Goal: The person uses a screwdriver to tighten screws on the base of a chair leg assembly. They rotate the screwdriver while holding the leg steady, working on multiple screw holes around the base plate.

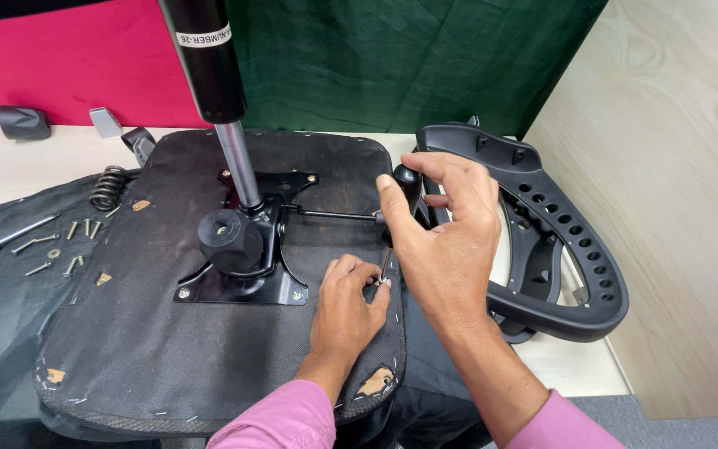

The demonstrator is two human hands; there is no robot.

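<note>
A black chair seat lies upside down on the table. A black metal mechanism plate is bolted to it, and a gas cylinder stands up from the plate. My right hand grips the black handle of a screwdriver, held upright with its thin shaft pointing down at the seat's right edge. My left hand rests on the seat, its fingertips pinching a small screw at the tool's tip. A thin lever sticks out of the mechanism toward my right hand.
Two black plastic armrests lie stacked to the right of the seat. Several loose screws, a coil spring and a second screwdriver lie at the left on black cloth. A wooden panel stands at the right.
</note>
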